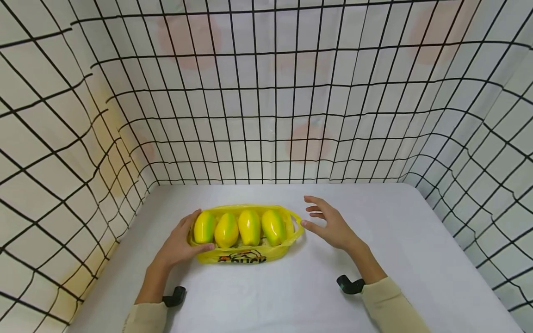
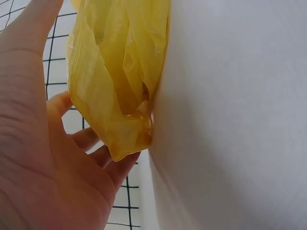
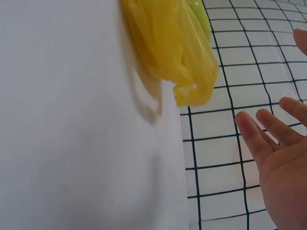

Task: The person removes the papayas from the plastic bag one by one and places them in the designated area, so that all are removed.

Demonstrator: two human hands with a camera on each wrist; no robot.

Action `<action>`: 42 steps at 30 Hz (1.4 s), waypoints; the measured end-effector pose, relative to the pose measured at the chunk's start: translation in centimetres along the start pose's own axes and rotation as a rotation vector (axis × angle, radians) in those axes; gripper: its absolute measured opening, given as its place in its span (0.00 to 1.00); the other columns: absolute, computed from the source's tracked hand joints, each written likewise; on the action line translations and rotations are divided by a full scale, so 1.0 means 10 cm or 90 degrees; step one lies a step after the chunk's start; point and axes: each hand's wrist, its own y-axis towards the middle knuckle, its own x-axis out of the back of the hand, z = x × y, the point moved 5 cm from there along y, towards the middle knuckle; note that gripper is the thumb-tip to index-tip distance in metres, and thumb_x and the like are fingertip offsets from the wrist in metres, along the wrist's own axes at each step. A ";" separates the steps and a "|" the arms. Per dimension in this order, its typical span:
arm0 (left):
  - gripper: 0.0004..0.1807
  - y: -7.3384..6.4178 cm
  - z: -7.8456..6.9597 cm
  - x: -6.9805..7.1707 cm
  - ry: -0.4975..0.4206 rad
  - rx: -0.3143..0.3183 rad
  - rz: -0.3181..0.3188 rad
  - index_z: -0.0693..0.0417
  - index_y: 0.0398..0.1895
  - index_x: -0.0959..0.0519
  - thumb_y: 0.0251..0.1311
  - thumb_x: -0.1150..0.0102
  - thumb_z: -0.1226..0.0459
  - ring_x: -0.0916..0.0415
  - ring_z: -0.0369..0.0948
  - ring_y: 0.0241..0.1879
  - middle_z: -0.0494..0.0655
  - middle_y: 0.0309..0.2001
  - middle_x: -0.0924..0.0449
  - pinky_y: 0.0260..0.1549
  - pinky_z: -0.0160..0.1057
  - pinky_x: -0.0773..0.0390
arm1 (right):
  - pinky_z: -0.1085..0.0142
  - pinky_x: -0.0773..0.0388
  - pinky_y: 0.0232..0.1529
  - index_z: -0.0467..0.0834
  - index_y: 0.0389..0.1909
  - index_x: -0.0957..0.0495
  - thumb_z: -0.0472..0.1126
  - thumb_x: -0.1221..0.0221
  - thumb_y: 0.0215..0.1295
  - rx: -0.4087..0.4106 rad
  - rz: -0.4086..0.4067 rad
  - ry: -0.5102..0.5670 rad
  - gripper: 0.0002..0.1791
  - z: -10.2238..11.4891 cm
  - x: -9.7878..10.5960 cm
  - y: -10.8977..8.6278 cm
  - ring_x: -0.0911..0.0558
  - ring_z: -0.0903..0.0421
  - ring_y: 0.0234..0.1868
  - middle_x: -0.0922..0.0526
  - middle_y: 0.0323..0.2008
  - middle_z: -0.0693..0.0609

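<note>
The yellow bag (image 1: 275, 253) is holding mangoes (image 1: 250, 227); your left hand (image 1: 180, 243) is gripping its left end, your empty right hand (image 1: 333, 226) hovering, fingers spread, beside its handle (image 1: 300, 232). Soft, it's probably sagging: be supporting underneath.

hands (image 1: 331, 228) bare | sleeves (image 1: 390, 305) — beige | wrist cameras (image 1: 176, 296) — black, bent

Fruits (image 1: 249, 226): bright yellow, green patches
Bag (image 1: 275, 253): yellow, black and orange print
My sleeves (image 1: 393, 303): plain beige
My wrist cameras (image 1: 350, 285): black
Bench (image 1: 270, 296): plain white
Mesh (image 1: 257, 88): black grid
</note>
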 end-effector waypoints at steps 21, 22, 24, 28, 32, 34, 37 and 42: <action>0.63 0.00 0.07 -0.06 0.014 0.011 -0.004 0.30 0.77 0.58 0.40 0.37 0.28 0.39 0.53 0.68 0.50 0.75 0.45 0.60 0.68 0.35 | 0.51 0.23 0.60 0.64 0.68 0.38 0.61 0.40 0.62 -0.032 0.030 0.044 0.34 0.05 -0.50 0.18 0.24 0.47 0.61 0.33 0.69 0.50; 0.63 0.00 0.06 -0.06 0.014 0.011 -0.002 0.30 0.77 0.58 0.40 0.38 0.28 0.38 0.53 0.67 0.50 0.75 0.45 0.60 0.68 0.34 | 0.52 0.22 0.59 0.64 0.68 0.38 0.62 0.40 0.62 -0.040 0.031 0.041 0.34 0.05 -0.51 0.19 0.23 0.47 0.61 0.33 0.69 0.51; 0.63 0.01 0.06 -0.06 0.015 0.013 -0.001 0.30 0.77 0.59 0.39 0.38 0.27 0.38 0.53 0.67 0.50 0.74 0.45 0.60 0.68 0.34 | 0.52 0.21 0.58 0.62 0.68 0.38 0.62 0.40 0.62 -0.053 0.033 0.031 0.35 0.05 -0.54 0.21 0.23 0.48 0.60 0.33 0.69 0.52; 0.62 0.02 0.05 -0.06 0.015 0.006 -0.001 0.29 0.77 0.60 0.40 0.38 0.28 0.38 0.53 0.67 0.51 0.75 0.45 0.60 0.68 0.34 | 0.53 0.21 0.56 0.59 0.69 0.37 0.65 0.40 0.60 -0.077 0.034 0.004 0.38 0.04 -0.62 0.25 0.23 0.51 0.58 0.32 0.67 0.57; 0.62 0.03 0.04 -0.05 0.005 -0.004 0.000 0.27 0.77 0.61 0.40 0.37 0.28 0.39 0.53 0.69 0.49 0.75 0.46 0.61 0.68 0.35 | 0.54 0.21 0.57 0.57 0.70 0.38 0.67 0.39 0.57 -0.092 0.037 -0.014 0.41 0.05 -0.71 0.28 0.23 0.54 0.57 0.29 0.64 0.58; 0.62 0.03 0.04 -0.05 0.001 -0.008 0.001 0.27 0.77 0.61 0.40 0.37 0.29 0.40 0.52 0.69 0.48 0.75 0.47 0.61 0.68 0.36 | 0.54 0.21 0.56 0.57 0.70 0.38 0.68 0.39 0.56 -0.100 0.038 -0.019 0.42 0.07 -0.73 0.29 0.23 0.54 0.57 0.28 0.62 0.56; 0.62 0.04 0.03 -0.06 -0.004 -0.014 0.004 0.28 0.77 0.60 0.41 0.37 0.29 0.39 0.51 0.68 0.48 0.75 0.47 0.61 0.68 0.35 | 0.55 0.21 0.56 0.56 0.71 0.39 0.69 0.38 0.55 -0.110 0.040 -0.034 0.45 0.09 -0.76 0.30 0.23 0.53 0.56 0.27 0.62 0.54; 0.62 0.04 0.03 -0.06 -0.016 -0.016 0.009 0.30 0.77 0.58 0.41 0.36 0.30 0.38 0.50 0.68 0.48 0.74 0.46 0.62 0.67 0.35 | 0.54 0.23 0.58 0.53 0.72 0.40 0.70 0.39 0.53 -0.106 0.048 -0.082 0.48 0.10 -0.80 0.33 0.26 0.53 0.57 0.29 0.64 0.53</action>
